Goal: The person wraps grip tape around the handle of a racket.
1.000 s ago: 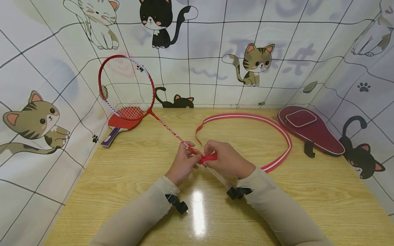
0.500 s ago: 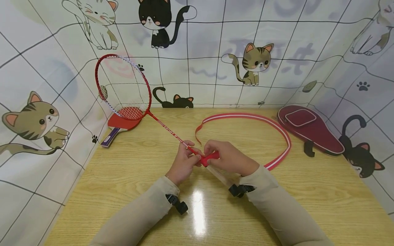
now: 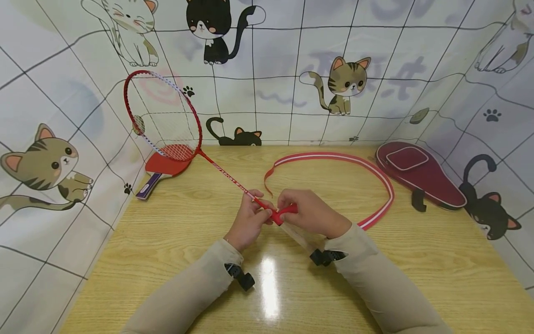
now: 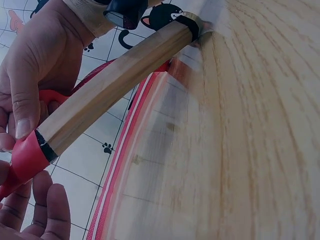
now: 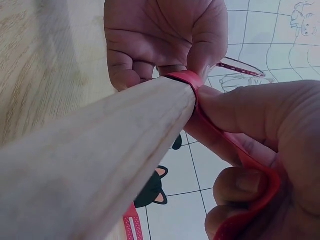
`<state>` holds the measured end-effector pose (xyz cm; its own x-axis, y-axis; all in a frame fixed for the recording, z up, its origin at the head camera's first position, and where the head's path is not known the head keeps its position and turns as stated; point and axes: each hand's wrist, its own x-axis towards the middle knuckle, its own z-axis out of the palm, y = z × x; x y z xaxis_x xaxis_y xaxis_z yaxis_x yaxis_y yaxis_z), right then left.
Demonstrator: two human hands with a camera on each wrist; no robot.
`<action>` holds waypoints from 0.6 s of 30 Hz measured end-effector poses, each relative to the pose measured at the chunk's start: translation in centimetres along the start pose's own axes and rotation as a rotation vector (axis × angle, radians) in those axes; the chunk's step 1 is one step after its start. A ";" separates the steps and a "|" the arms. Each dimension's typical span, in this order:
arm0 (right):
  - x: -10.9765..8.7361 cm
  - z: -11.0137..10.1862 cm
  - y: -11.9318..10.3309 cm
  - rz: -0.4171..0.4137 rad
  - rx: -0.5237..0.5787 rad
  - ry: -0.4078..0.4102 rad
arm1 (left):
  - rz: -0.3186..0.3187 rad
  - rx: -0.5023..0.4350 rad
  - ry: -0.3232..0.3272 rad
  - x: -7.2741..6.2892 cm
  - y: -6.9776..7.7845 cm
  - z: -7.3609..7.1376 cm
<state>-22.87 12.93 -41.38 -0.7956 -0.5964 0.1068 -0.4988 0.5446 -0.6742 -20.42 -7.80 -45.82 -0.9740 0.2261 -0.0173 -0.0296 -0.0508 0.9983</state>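
As we look down past our pale sleeves [image 3: 183, 287], we see the bare wooden handle [image 4: 120, 85] of our racket [image 3: 227, 176] slanting away from us between the hands. Just beyond, our left hand [image 3: 249, 221] grasps the racket at the red upper end of that handle, and our right hand [image 3: 310, 213] grips the red tape [image 5: 268, 182]. It leaves the handle touching the right thumb's tip, then runs back between the thumb and the curled fingers. Past the hands, a red strip with a white line [image 3: 333, 156] curves over the desk [image 3: 162, 241]; we cannot tell whether it joins the tape. Farther off, a maroon case [image 3: 421, 176] lies right and a red paddle [image 3: 167, 167] left, the racket's head tilted up before the cat-printed wall [image 3: 277, 95].
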 end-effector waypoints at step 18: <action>0.1 0.2 0.2 0.005 0.049 0.026 | 0.015 -0.004 -0.056 0.0 -0.1 -0.1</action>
<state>-22.97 12.86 -41.68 -0.8071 -0.5778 0.1213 -0.4774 0.5179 -0.7098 -20.43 -7.94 -45.90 -0.9601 0.2796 0.0012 -0.0159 -0.0589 0.9981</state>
